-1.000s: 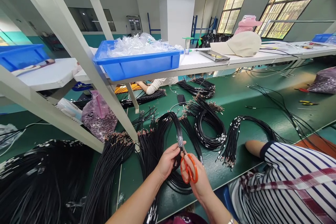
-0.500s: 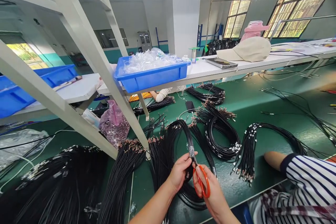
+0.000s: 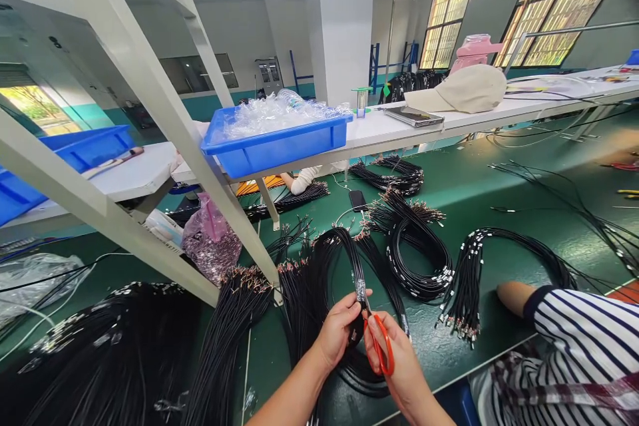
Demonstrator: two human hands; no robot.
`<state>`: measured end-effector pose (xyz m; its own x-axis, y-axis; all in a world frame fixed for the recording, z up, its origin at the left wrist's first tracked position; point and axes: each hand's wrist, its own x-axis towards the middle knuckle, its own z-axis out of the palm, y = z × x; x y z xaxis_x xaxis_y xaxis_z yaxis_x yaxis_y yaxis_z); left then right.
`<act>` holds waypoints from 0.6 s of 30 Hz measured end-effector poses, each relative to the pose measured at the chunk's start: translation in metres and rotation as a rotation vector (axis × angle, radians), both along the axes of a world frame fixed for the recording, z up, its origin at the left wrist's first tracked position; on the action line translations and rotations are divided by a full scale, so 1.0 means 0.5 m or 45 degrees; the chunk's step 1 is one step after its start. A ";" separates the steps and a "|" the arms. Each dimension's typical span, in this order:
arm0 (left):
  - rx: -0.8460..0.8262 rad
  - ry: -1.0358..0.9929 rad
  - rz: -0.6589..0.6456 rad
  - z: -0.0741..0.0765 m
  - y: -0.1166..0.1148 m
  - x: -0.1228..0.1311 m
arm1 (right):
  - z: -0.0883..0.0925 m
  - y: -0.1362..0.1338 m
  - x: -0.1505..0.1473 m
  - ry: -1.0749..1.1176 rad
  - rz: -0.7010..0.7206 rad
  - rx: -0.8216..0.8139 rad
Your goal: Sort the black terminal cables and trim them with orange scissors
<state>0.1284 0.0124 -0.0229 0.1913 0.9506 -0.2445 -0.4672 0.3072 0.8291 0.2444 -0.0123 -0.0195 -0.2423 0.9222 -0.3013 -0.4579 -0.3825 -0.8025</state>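
One bundle of black cables [image 3: 353, 256] arches over the bench [image 3: 469, 193], left hand [image 3: 338, 333] pinching it near its shiny wrap [image 3: 360, 289]; right hand [image 3: 402, 356] grips orange scissors [image 3: 388, 349] alongside. Step, presumably: snipping; next cut should spare cables.

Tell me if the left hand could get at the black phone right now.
Probably not as things stand: the left hand is holding the cable bundle, whose bend lies between it and the black phone.
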 end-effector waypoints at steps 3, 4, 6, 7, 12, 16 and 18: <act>-0.019 -0.003 -0.012 -0.001 -0.001 0.003 | 0.006 -0.003 0.002 0.004 -0.029 0.003; -0.027 -0.006 -0.018 -0.001 -0.002 0.004 | 0.008 -0.004 0.003 0.003 -0.037 0.004; -0.035 -0.008 -0.022 0.001 -0.003 0.006 | 0.009 -0.004 0.004 0.000 -0.029 0.001; -0.034 -0.005 -0.020 0.002 -0.003 0.007 | 0.008 -0.002 0.005 0.000 -0.015 -0.002; -0.021 0.017 -0.015 0.004 -0.004 0.008 | 0.000 0.008 0.008 0.020 0.001 -0.024; -0.028 0.020 -0.021 -0.001 -0.004 0.008 | 0.009 0.006 0.010 0.039 -0.033 -0.028; -0.024 0.028 -0.017 -0.002 -0.005 0.009 | 0.014 0.003 0.010 0.053 -0.047 -0.026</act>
